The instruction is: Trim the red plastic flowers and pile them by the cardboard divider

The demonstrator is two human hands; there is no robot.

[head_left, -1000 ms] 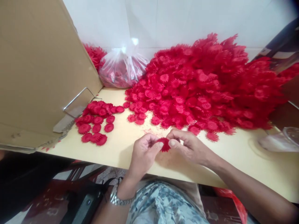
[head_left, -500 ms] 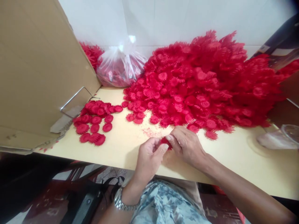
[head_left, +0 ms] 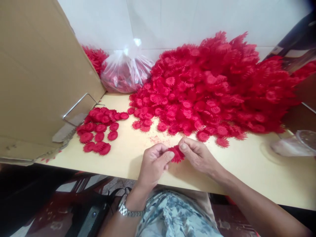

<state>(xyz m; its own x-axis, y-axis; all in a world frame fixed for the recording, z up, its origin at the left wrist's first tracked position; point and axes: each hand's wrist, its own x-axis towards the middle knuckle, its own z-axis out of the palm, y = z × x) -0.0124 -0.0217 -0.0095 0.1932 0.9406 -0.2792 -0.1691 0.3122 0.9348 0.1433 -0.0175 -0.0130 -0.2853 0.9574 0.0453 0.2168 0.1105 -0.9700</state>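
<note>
A red fringed disc (head_left: 176, 155) is held between both hands above the front part of the pale yellow table (head_left: 120, 161). My left hand (head_left: 154, 163) pinches its left side between thumb and fingers. On its upper right edge, my right hand (head_left: 197, 154) closes thumb and fingertips. Beyond the hands a large heap of red fringed discs (head_left: 197, 95) rises against the wall. A smaller group of red discs (head_left: 98, 130) lies to the left. Red crumbs are scattered between the heap and my hands.
At the left stands a cardboard box (head_left: 46, 82) with a bent metal wire (head_left: 75, 107) beside its edge. A tied clear plastic bag (head_left: 125, 74) of red pieces leans near the wall. A clear plastic cup (head_left: 295, 144) lies at the right.
My hands have moved slightly apart, and more of the red disc between them shows. The view has shifted slightly.
</note>
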